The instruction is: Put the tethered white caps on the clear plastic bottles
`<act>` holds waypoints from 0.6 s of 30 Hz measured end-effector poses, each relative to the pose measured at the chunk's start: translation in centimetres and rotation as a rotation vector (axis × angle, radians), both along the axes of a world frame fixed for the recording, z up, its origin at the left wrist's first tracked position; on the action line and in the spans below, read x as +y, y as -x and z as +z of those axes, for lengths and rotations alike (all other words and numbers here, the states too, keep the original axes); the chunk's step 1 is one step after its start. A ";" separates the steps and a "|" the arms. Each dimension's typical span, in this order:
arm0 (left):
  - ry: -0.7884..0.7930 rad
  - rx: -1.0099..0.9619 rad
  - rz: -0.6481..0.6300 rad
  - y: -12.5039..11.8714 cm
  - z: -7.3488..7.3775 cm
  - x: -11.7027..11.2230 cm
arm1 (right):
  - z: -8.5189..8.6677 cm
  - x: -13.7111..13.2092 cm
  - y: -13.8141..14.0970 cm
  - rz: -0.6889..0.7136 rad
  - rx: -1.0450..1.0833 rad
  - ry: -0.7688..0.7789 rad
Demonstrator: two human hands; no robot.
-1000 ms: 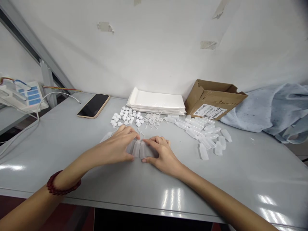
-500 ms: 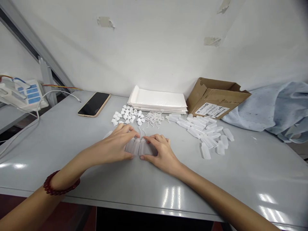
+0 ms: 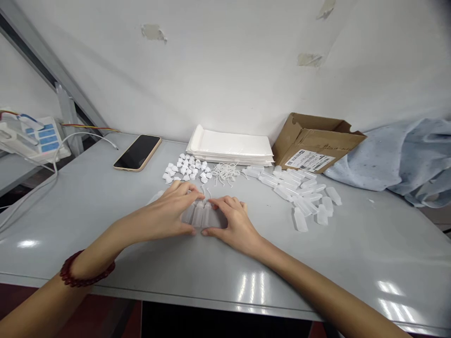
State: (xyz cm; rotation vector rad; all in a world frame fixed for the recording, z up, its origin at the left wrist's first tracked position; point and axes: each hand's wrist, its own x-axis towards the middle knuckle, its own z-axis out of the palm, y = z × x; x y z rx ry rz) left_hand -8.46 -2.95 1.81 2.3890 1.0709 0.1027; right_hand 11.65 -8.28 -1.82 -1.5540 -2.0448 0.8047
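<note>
Several small translucent plastic bottles (image 3: 198,216) stand side by side on the grey table, between my two hands. My left hand (image 3: 168,210) curves around their left side, fingertips at the bottle tops and thumb low in front. From the right, my right hand (image 3: 237,219) closes on the row, index finger by the necks and thumb near the base. Thin white tubes (image 3: 209,191) stick up from the tops. My left fingers partly hide the leftmost bottles. Beyond my hands lie a heap of white caps (image 3: 186,167) and a heap of loose thin tubes (image 3: 227,172).
More translucent bottles (image 3: 300,219) lie scattered to the right, before an open cardboard box (image 3: 313,145). White padded envelopes (image 3: 232,142) are stacked by the wall. A phone (image 3: 137,152) lies at left, near a white cable (image 3: 55,164) and power strip (image 3: 47,138). Bluish cloth (image 3: 398,155) sits far right.
The bottles and both hands have shifted very slightly left and toward me. My grip looks much the same, and the heaps have not been disturbed.
</note>
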 end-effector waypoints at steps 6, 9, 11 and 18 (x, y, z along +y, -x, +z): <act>-0.014 0.000 -0.005 -0.3 -0.1 -0.1 | -0.1 0.2 0.1 -0.014 0.010 -0.006; -0.025 0.010 -0.009 -0.4 0.0 0.0 | -0.1 0.3 0.2 -0.021 0.013 -0.013; -0.031 0.024 -0.017 -0.4 0.0 0.0 | -0.2 0.3 0.3 -0.022 0.013 -0.018; -0.011 0.053 -0.037 -0.2 0.3 0.2 | -0.3 0.4 0.2 -0.004 0.023 -0.023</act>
